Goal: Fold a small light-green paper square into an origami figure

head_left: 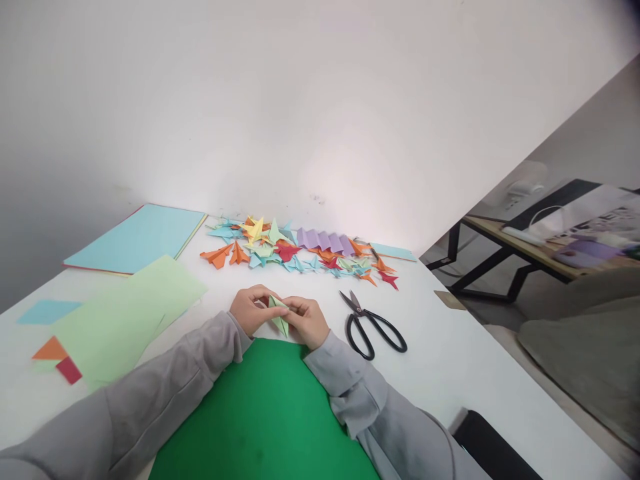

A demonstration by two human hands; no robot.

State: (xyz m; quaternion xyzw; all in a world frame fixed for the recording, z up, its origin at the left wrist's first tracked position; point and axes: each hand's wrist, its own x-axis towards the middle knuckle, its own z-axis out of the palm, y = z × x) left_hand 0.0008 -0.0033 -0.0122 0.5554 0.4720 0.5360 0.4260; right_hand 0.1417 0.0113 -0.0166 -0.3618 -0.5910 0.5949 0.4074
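Evidently, you are partway through folding the small, pointed, pale-green paper piece (279, 316) held between your hands. It is narrow and diamond-like, with a darker crease or opening running along it; your fingers cover parts of the edges, so the finer folds cannot be told. Your left hand (255, 309) pinches it from one side, thumb laid across its face, and your right hand (310, 321) pinches the other side. Judging by its compact shape, several folds are made, but it lacks the spread points of the pieces beyond, so some shaping seems left.

Just past your hands on the white bench (440, 360) lies a cluster of folded, pointed, multicoloured paper shapes (287, 251), which look finished, with a pleated lilac paper strip (325, 241) among them. Right of your right hand rest the black-handled metal scissors (361, 312), blades slightly parted. Left of your left hand are large pale-green paper sheets (135, 307), small orange (50, 348) and red paper scraps (69, 371), and, farther off, a light-blue-topped paper stack (140, 237), apparently unfolded stock.
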